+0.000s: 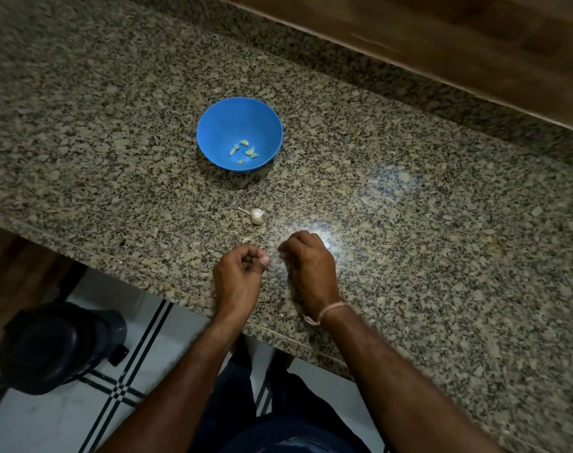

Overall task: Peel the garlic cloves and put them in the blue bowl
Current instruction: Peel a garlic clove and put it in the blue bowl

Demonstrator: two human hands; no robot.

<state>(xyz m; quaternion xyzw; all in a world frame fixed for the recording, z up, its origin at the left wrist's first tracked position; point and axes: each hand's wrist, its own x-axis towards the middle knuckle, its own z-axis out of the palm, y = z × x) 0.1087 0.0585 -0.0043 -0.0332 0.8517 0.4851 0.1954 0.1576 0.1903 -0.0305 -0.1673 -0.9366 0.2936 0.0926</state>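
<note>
The blue bowl (213, 125) stands on the granite counter (409, 256) and holds several peeled garlic cloves (244, 151). Nearer me lies a small white garlic bulb (256, 215) with its stem pointing left. One loose clove (246, 240) lies just beyond my left hand (237, 276). That hand's fingers are curled with the thumb pressed against them; whatever is inside is hidden. My right hand (308, 261) hovers a little to the right, knuckles up and fingers curled under, with nothing showing in it. The two hands are apart.
The counter's front edge runs diagonally under my forearms. A wooden ledge (442, 50) borders the far side. Below the counter at the left stands a dark round bin (56, 348) on a white tiled floor.
</note>
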